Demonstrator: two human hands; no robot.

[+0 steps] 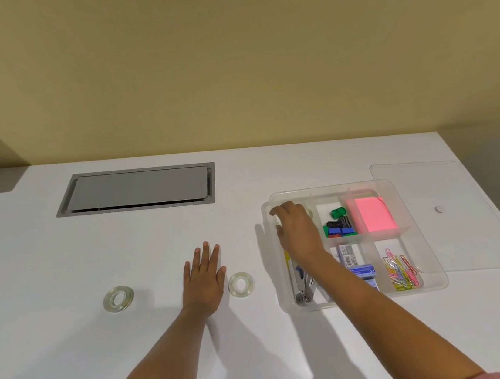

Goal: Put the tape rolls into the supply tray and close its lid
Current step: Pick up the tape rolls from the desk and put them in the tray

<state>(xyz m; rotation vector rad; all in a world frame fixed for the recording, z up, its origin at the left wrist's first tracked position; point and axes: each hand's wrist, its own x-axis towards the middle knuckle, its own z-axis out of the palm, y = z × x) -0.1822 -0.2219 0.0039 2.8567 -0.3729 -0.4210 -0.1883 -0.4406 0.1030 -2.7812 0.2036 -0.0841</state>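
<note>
The right hand [295, 228] is reaching into the tray's [434, 273] far-left compartment; its grip is hidden, so whether it holds anything I cannot tell. The left hand [204, 278] is lying flat and empty between two rolls [241, 284] near the desk's [73, 355] front edge; the one beside it should be lifted by its rim.

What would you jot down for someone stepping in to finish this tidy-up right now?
Left hand: flat on the table, empty.
Right hand: inside the supply tray's far-left compartment; a tape roll may be under it, hard to tell.
Two tape rolls lie on the table: one left of the left hand, one just right of it.
Lid is off, lying behind the tray's right side.
Left: tray both rolls, close lid.
</note>
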